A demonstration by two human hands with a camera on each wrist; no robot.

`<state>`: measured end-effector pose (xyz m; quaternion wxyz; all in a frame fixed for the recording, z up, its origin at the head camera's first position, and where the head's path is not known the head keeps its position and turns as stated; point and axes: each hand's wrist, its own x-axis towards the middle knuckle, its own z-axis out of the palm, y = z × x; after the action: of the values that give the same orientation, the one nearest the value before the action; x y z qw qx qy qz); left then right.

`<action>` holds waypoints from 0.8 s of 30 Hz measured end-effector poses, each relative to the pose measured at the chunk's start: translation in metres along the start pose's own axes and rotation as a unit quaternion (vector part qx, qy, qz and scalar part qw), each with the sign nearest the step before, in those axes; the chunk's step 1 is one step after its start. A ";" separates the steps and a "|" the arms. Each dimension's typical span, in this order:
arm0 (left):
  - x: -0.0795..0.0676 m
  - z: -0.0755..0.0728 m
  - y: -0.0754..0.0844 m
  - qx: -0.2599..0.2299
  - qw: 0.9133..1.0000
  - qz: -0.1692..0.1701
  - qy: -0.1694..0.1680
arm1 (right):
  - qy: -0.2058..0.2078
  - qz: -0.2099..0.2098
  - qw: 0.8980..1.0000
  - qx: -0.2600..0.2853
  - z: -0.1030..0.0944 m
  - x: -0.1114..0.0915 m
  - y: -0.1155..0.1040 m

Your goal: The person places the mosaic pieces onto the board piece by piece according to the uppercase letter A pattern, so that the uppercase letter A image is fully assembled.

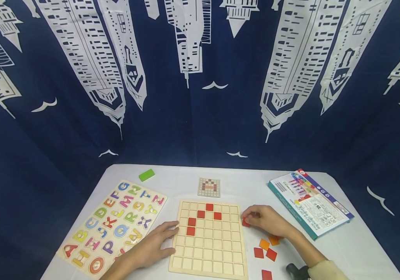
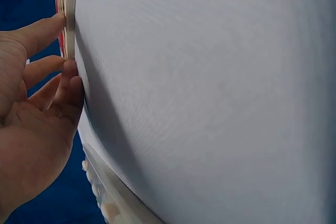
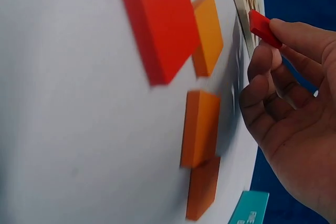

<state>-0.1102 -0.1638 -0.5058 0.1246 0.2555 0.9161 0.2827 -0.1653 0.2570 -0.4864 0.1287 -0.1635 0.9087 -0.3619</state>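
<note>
A wooden grid board (image 1: 217,245) lies at the middle of the table, with several red square tiles (image 1: 191,231) set in its upper cells. My left hand (image 1: 151,247) rests at the board's left edge, its fingers and thumb fairly straight against the side; the left wrist view shows its fingertips touching that edge. Beside the board's upper right edge, my right hand (image 1: 266,218) pinches a red tile (image 3: 264,29) between thumb and fingers. Close to that hand lie loose orange tiles (image 1: 264,244) and loose red tiles (image 1: 259,252).
A small pattern card (image 1: 208,187) lies behind the board. An alphabet puzzle board (image 1: 116,241) with coloured letters fills the left side, and a green block (image 1: 146,175) sits behind it. At the right lies a flat box (image 1: 308,202). A patterned blue cloth (image 1: 193,128) hangs behind.
</note>
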 end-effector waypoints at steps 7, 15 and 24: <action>0.000 0.000 0.000 0.007 1.000 -0.002 -0.004 | 0.003 -0.009 1.000 0.006 0.008 0.007 -0.008; -0.001 0.000 0.000 0.011 1.000 0.000 -0.003 | 0.008 -0.006 1.000 0.009 0.015 0.015 -0.019; -0.001 -0.002 0.003 0.006 1.000 0.006 0.000 | 0.001 -0.043 0.999 0.027 0.027 0.023 -0.034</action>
<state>-0.1091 -0.1630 -0.5023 0.1217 0.2615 0.9162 0.2783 -0.1695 0.2083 -0.4840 0.1160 -0.1989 0.8910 -0.3913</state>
